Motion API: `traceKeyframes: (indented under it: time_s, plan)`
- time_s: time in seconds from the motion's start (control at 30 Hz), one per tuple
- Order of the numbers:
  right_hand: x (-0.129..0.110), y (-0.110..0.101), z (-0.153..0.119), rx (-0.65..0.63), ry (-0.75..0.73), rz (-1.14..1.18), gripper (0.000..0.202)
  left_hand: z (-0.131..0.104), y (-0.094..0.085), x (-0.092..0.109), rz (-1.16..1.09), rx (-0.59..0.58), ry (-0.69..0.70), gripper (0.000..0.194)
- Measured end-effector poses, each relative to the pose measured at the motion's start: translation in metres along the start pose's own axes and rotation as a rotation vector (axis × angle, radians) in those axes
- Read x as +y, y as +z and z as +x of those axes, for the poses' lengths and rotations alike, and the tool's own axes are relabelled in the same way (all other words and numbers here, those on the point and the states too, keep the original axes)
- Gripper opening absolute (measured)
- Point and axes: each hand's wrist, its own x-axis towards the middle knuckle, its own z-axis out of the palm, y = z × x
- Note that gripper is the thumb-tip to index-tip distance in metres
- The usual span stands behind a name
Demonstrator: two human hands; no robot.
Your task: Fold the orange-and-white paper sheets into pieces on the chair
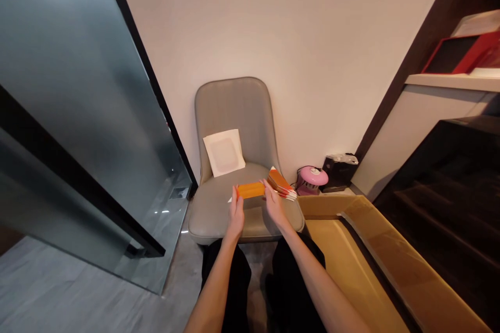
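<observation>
Forearms (216,286) extended, left hand (235,215) and right hand (274,205) grip opposite ends of the orange piece (251,190) between them: hold it level, clear of the stack (280,183) beside the right hand.

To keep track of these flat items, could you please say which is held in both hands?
The orange rectangular piece, between left hand and right hand; the fanned orange stack and squarish white sheet rest on the grey upholstered chair.

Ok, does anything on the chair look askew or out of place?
Mildly: the orange-and-white stack sits fanned and slanted near the right edge of the chair, and the white sheet leans crookedly against the backrest. No spill shows.
</observation>
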Motion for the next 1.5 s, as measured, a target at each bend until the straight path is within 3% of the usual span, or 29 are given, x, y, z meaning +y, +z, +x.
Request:
traceKeyframes:
  time_s: [0.77,1.03,1.13,1.3,1.5]
  plan:
    - [-0.009,0.0,-0.004,-0.024,-0.043,-0.217,0.075,-0.002,-0.007,0.011,0.206,0.09,0.019,0.064]
    - [-0.002,-0.016,0.0,0.045,0.03,-0.264,0.077,0.002,-0.017,0.007,0.209,0.143,-0.034,0.062]
    - [0.003,-0.018,0.001,0.041,0.069,-0.211,0.078,0.002,-0.022,0.005,0.208,0.101,0.002,0.064]
    - [0.001,-0.013,-0.002,-0.058,0.137,0.069,0.088,0.006,-0.024,0.003,0.158,0.161,-0.028,0.069]
    - [-0.003,-0.008,-0.003,-0.083,0.179,0.193,0.087,0.007,-0.024,0.0,0.117,0.167,-0.025,0.068]
